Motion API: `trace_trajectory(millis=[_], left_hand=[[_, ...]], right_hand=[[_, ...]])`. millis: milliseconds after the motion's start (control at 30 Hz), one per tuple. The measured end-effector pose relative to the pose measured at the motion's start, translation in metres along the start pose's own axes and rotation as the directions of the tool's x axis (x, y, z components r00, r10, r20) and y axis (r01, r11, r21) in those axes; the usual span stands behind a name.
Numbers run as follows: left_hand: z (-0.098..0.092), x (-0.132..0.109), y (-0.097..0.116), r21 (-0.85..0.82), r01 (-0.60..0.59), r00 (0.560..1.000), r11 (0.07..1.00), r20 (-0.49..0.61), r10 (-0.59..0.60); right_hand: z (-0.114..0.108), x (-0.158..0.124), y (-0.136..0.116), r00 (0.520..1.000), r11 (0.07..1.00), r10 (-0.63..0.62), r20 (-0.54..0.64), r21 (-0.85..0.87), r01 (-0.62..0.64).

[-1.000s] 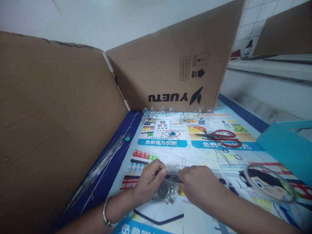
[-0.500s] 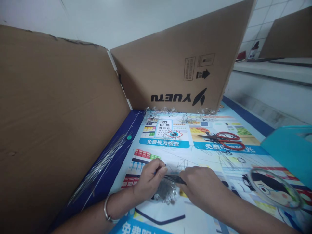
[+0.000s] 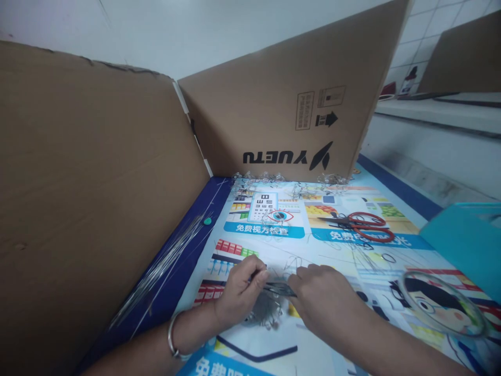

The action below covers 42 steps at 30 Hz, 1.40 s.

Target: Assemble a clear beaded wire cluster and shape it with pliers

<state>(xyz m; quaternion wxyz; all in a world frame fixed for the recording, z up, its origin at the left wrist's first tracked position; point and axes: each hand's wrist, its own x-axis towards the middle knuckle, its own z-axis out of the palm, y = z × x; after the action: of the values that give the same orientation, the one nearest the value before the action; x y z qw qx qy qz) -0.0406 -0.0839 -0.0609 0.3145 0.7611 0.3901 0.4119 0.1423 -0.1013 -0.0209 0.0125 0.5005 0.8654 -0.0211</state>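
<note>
My right hand [image 3: 326, 297] is wrapped round a pair of dark metal pliers [image 3: 281, 288], whose jaws point left. Thumb and fingers of my left hand [image 3: 242, 287] are pinched together at the jaw tips; what they grip is hidden. Just below the pliers, close to both hands, is a round cluster of clear beads and wire [image 3: 268, 312], partly covered by my left hand. A few thin bent wires [image 3: 293, 263] lie behind the pliers on the printed table cover.
Red-handled scissors [image 3: 366, 224] lie further back. A roll of clear tape [image 3: 442, 303] is at right, near a teal box [image 3: 465, 245]. Straight wires [image 3: 168, 261] lie along the left edge. Cardboard panels [image 3: 282, 115] stand behind and left, with beaded wire pieces [image 3: 266, 177] along the base.
My right hand has turned slightly and the pliers' jaws have shifted a little with it. My left hand stays nearly in place.
</note>
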Motion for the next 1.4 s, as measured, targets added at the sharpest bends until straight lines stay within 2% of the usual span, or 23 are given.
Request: trace_trajectory(millis=[433, 600, 867, 1400], left_hand=[[0.000, -0.002, 0.000, -0.001, 0.036, 0.999, 0.999, 0.006, -0.036], [0.002, -0.005, 0.003, 0.042, 0.040, 0.998, 0.998, -0.040, -0.038], [0.010, -0.008, 0.004, 0.062, 0.071, 0.991, 0.996, -0.114, -0.064], [0.014, -0.009, -0.001, 0.038, 0.082, 0.996, 0.996, -0.033, -0.081]], right_hand=[[0.001, 0.000, -0.001, 0.999, 0.999, 0.037, 0.038, 0.002, -0.037], [-0.001, -0.001, -0.001, 0.998, 0.998, 0.050, 0.036, 0.031, -0.051], [-0.007, -0.008, -0.002, 0.992, 0.991, 0.082, 0.097, 0.096, -0.091], [0.004, -0.015, 0.006, 0.995, 0.988, 0.083, 0.062, 0.123, -0.091]])
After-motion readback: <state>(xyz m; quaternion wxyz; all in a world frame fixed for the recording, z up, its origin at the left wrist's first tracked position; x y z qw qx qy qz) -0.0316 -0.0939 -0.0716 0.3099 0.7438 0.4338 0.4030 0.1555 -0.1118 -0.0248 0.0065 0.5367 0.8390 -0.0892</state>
